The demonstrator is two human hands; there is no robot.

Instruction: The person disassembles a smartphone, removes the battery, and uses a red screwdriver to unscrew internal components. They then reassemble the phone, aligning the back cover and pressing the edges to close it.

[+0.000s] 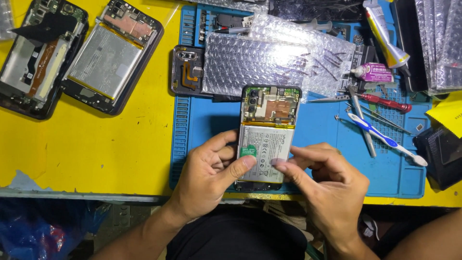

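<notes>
On blue mat: left hand, right hand fingers holding opened phone, battery inside.

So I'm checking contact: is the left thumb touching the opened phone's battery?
Touching: the head view shows the left hand thumb pressed on the battery.

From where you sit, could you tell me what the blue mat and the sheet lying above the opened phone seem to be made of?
Blue mat: probably silicone or rubber, matte, with moulded ridges and small compartments. Sheet: clear plastic bubble wrap, glossy, with rows of air pockets. Both hands, left hand and right hand, press fingertips on the opened phone's battery.
</notes>
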